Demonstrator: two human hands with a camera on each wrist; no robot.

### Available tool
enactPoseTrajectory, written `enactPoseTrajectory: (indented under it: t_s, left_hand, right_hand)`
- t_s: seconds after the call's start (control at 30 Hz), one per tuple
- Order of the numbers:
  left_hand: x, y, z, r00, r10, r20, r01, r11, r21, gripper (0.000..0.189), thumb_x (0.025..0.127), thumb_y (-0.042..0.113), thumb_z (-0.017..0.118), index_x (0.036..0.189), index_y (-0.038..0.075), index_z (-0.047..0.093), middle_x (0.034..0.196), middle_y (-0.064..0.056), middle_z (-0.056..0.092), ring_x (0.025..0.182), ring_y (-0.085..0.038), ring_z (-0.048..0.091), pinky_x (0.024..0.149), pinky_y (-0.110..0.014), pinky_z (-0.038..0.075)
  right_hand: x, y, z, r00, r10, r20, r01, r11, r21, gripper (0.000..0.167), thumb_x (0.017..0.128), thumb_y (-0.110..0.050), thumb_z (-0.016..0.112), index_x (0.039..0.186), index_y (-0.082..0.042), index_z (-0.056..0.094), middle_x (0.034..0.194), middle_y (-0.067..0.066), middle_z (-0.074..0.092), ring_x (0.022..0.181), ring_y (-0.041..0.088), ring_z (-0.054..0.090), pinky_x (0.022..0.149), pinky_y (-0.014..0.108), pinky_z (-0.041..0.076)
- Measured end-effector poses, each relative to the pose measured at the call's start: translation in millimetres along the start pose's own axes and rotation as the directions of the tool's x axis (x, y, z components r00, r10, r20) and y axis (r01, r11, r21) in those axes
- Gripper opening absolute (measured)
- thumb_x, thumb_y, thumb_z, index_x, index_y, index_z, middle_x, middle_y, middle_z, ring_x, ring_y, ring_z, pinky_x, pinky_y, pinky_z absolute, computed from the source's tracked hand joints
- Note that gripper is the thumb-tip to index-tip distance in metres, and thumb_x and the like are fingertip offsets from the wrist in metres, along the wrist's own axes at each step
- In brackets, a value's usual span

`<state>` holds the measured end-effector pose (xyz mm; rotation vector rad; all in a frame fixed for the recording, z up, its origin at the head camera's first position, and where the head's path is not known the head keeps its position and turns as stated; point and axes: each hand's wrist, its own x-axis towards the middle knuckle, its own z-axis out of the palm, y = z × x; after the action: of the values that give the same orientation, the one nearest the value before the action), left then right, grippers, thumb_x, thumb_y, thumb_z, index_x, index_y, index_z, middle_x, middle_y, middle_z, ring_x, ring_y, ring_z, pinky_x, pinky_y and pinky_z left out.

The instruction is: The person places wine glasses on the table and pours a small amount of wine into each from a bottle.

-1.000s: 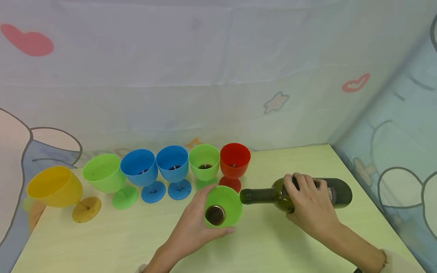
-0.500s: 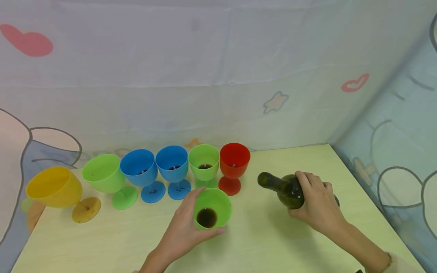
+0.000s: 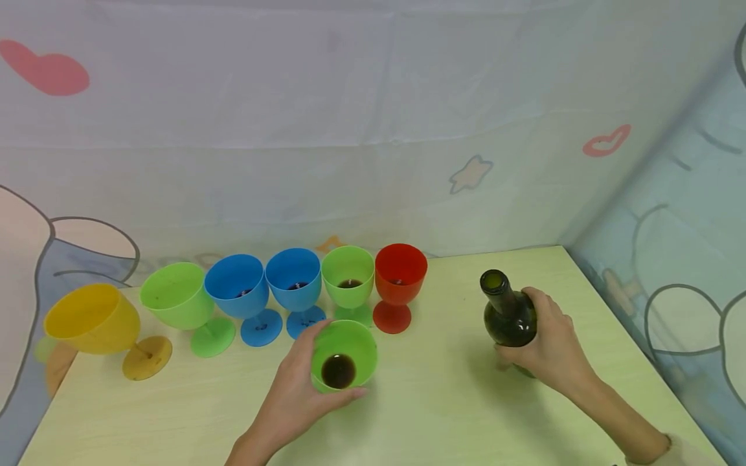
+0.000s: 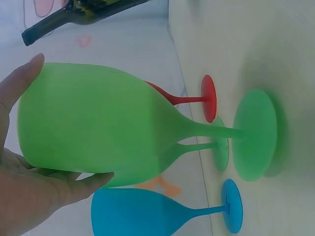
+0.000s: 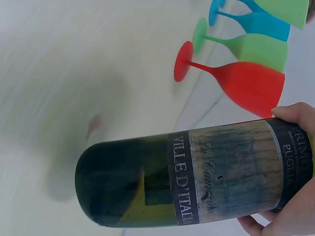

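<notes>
My left hand (image 3: 291, 391) holds a light green goblet (image 3: 360, 349) round its bowl, thumb on the near side. Dark liquid (image 3: 338, 371) pools at the bottom of the bowl. In the left wrist view the goblet's foot (image 4: 255, 135) is at or close to the tabletop; I cannot tell whether it touches. To the right, my right hand (image 3: 550, 346) grips a dark green wine bottle (image 3: 509, 320) round its body. The bottle stands nearly upright, mouth up, leaning slightly. Its label (image 5: 236, 169) shows in the right wrist view, where the base hangs above the table.
Along the back of the table (image 3: 431, 414) stands a row of goblets: yellow (image 3: 96, 320), green (image 3: 177, 298), blue (image 3: 237, 285), another blue (image 3: 294, 281), green (image 3: 348, 278) and red (image 3: 401, 278). Some contain dark liquid. A printed cloth (image 3: 326, 129) hangs behind.
The bottle has swung from lying level, neck toward the green goblet, to nearly upright, and its neck has moved right. My left hand has shifted the goblet a little to the left.
</notes>
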<state>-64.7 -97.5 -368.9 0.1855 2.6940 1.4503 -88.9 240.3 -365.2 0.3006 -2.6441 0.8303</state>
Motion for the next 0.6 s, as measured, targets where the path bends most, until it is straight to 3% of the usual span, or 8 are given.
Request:
enactPoseTrajectory:
  t_s: [0.27,0.6]
  left_hand:
    - [-3.7,-4.6,-6.6,0.999,0.0,-0.032,0.0,1.0,0.015,0.096,0.061,0.045,0.082,0.136,0.013,0.031,0.124,-0.002,0.045,0.109,-0.023,0.044,0.083,-0.042,0.046]
    - [-11.3,-12.4,-22.4,0.997,-0.061,-0.055,0.064,0.997,0.04,0.099,0.062,0.045,0.081,0.138,0.009,0.028,0.132,-0.011,0.041,0.115,-0.03,0.042,0.087,-0.049,0.044]
  right_hand:
    - [0.0,9,-3,0.996,0.093,0.005,-0.093,0.992,0.085,0.08,0.059,-0.006,0.082,0.122,0.007,0.036,0.107,0.025,0.052,0.096,0.043,0.053,0.076,0.058,0.043]
    - [-1.7,15,-4,0.983,0.185,0.0,-0.184,0.976,0.115,0.085,0.062,-0.014,0.083,0.127,0.005,0.031,0.109,0.028,0.051,0.099,0.046,0.051,0.077,0.058,0.041]
